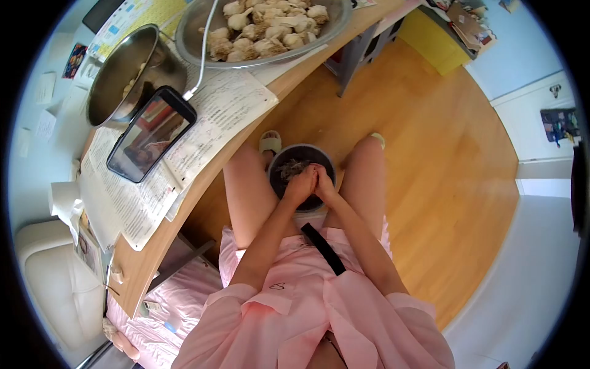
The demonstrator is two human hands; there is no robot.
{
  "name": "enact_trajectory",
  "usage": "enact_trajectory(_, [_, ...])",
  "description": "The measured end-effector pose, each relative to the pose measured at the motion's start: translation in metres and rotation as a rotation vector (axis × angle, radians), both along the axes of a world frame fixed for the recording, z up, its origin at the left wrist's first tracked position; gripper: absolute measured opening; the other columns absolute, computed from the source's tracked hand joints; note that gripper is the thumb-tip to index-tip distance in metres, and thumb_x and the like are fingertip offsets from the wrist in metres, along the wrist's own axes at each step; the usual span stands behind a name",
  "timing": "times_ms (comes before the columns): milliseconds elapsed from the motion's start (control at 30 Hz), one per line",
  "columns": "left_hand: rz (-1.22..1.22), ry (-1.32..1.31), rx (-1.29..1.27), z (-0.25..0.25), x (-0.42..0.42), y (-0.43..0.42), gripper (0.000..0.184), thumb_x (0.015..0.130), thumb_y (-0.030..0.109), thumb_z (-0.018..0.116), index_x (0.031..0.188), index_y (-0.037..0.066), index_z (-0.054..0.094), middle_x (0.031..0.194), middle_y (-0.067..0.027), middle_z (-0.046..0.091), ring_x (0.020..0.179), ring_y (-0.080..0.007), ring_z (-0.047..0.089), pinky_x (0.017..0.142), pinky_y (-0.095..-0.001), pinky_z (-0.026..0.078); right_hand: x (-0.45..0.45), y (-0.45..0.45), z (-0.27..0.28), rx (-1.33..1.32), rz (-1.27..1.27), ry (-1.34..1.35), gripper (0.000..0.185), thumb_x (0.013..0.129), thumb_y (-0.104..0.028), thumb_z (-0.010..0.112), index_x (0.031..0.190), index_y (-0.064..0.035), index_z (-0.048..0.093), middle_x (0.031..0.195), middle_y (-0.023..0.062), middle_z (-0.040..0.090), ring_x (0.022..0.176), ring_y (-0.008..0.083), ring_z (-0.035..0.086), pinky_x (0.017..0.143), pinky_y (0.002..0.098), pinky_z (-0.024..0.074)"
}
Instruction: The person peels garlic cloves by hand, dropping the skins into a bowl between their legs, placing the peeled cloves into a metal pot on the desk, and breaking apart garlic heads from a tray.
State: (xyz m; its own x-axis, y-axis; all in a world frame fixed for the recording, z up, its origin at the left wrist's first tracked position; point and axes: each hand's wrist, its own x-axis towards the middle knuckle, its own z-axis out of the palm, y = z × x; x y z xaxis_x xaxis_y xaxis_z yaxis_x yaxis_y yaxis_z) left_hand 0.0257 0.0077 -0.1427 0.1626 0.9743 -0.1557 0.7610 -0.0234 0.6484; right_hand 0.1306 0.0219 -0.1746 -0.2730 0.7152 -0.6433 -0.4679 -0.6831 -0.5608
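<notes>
My left hand (300, 186) and my right hand (325, 183) are pressed together over a dark round bin (301, 149) between my knees. Both have their fingers closed, and whatever lies between them is hidden. Inside the bin, just past my left hand, is a loose pile of papery greyish peelings (291, 168). On the desk, a wide metal basin (184, 37) is heaped with whole garlic bulbs (270, 31). Beside it a deep steel pot (101, 101) contains a few pale pieces, partly in shadow, perhaps peeled cloves.
A phone (152, 135) with a white cable (203, 55) leans against the pot, above printed sheets (215, 123). The desk edge (212, 178) runs diagonally along my left. A tissue roll (63, 198) stands at the far left. A yellow box (433, 43) is on the wooden floor (442, 184).
</notes>
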Motion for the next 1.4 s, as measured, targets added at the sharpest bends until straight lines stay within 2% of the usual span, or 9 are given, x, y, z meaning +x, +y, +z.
enact_trajectory(133, [0.000, -0.104, -0.040, -0.002, -0.008, -0.005, 0.031, 0.096, 0.027, 0.034, 0.112, 0.004, 0.047, 0.095, -0.0256, 0.060, 0.085, -0.0440, 0.058, 0.072, -0.0514, 0.046, 0.005, -0.002, -0.012, -0.018, 0.110, -0.018, 0.043, 0.091, -0.042, 0.043, 0.125, -0.0144, 0.045, 0.116, 0.0066, 0.053, 0.104, 0.0216, 0.053, 0.084, 0.0401, 0.0467])
enact_trajectory(300, [-0.016, -0.071, 0.009, 0.002, -0.008, -0.009, 0.030, 0.095, 0.026, 0.036, 0.110, 0.004, 0.049, 0.096, -0.0249, 0.060, 0.084, -0.0433, 0.058, 0.071, -0.0503, 0.047, -0.001, -0.008, 0.001, -0.106, 0.008, 0.007, 0.047, 0.091, -0.041, 0.039, 0.127, -0.0123, 0.040, 0.091, 0.0040, 0.058, 0.075, 0.0177, 0.056, 0.066, 0.0332, 0.0462])
enact_trajectory(400, [-0.042, -0.072, 0.116, 0.008, -0.005, -0.007, 0.028, 0.095, 0.025, 0.038, 0.109, 0.005, 0.050, 0.094, -0.0240, 0.061, 0.082, -0.0427, 0.059, 0.068, -0.0495, 0.047, 0.005, -0.009, -0.011, -0.059, 0.032, 0.177, 0.042, 0.092, -0.042, 0.039, 0.123, -0.0147, 0.044, 0.104, 0.0034, 0.059, 0.089, 0.0171, 0.059, 0.079, 0.0349, 0.0488])
enact_trajectory(500, [-0.024, -0.069, 0.198, 0.002, -0.006, -0.008, 0.025, 0.093, 0.025, 0.042, 0.107, 0.006, 0.051, 0.086, -0.0228, 0.062, 0.074, -0.0418, 0.060, 0.064, -0.0493, 0.048, 0.014, -0.007, -0.009, -0.010, 0.188, 0.290, 0.040, 0.092, -0.041, 0.039, 0.123, -0.0160, 0.045, 0.100, 0.0029, 0.058, 0.079, 0.0163, 0.059, 0.072, 0.0317, 0.0493])
enact_trajectory(833, [0.137, -0.295, 0.055, 0.004, -0.007, -0.001, 0.028, 0.097, 0.026, 0.036, 0.106, 0.004, 0.051, 0.087, -0.0248, 0.061, 0.079, -0.0430, 0.059, 0.065, -0.0486, 0.046, 0.012, 0.000, 0.008, -0.012, 0.203, 0.286, 0.033, 0.090, -0.044, 0.039, 0.098, -0.0158, 0.054, 0.072, 0.0009, 0.053, 0.054, 0.0116, 0.045, 0.052, 0.0276, 0.0405])
enact_trajectory(933, [0.157, -0.345, 0.132, -0.001, -0.006, -0.003, 0.032, 0.098, 0.028, 0.035, 0.104, 0.002, 0.052, 0.086, -0.0242, 0.060, 0.077, -0.0408, 0.060, 0.065, -0.0445, 0.046, 0.012, 0.001, 0.011, -0.034, 0.227, 0.190, 0.037, 0.092, -0.045, 0.032, 0.101, -0.0150, 0.051, 0.070, -0.0011, 0.051, 0.053, 0.0096, 0.042, 0.052, 0.0258, 0.0394])
enact_trajectory(1133, [0.393, -0.777, 0.092, -0.029, -0.006, 0.003, 0.035, 0.098, 0.034, 0.039, 0.089, 0.004, 0.054, 0.065, -0.0047, 0.053, 0.056, -0.0142, 0.052, 0.052, -0.0295, 0.044, 0.004, 0.003, 0.033, -0.050, 0.133, 0.023, 0.044, 0.091, -0.047, 0.031, 0.113, -0.0126, 0.048, 0.075, 0.0013, 0.051, 0.053, 0.0116, 0.042, 0.055, 0.0278, 0.0393])
enact_trajectory(1233, [0.517, -1.014, -0.374, -0.026, -0.017, 0.002, 0.037, 0.098, 0.039, 0.039, 0.082, 0.008, 0.052, 0.060, -0.0012, 0.047, 0.047, -0.0104, 0.045, 0.044, -0.0253, 0.037, 0.006, 0.003, 0.032, -0.045, 0.137, 0.035, 0.046, 0.091, -0.047, 0.031, 0.117, -0.0114, 0.046, 0.076, 0.0023, 0.052, 0.052, 0.0132, 0.042, 0.054, 0.0275, 0.0388])
enact_trajectory(1400, [0.578, -1.103, -0.431, -0.012, -0.016, 0.003, 0.040, 0.097, 0.044, 0.038, 0.081, 0.009, 0.051, 0.060, -0.0008, 0.047, 0.045, -0.0110, 0.043, 0.042, -0.0243, 0.034, 0.016, 0.004, 0.026, 0.012, 0.123, 0.158, 0.045, 0.090, -0.044, 0.032, 0.116, -0.0101, 0.046, 0.077, 0.0037, 0.053, 0.051, 0.0149, 0.043, 0.054, 0.0276, 0.0382])
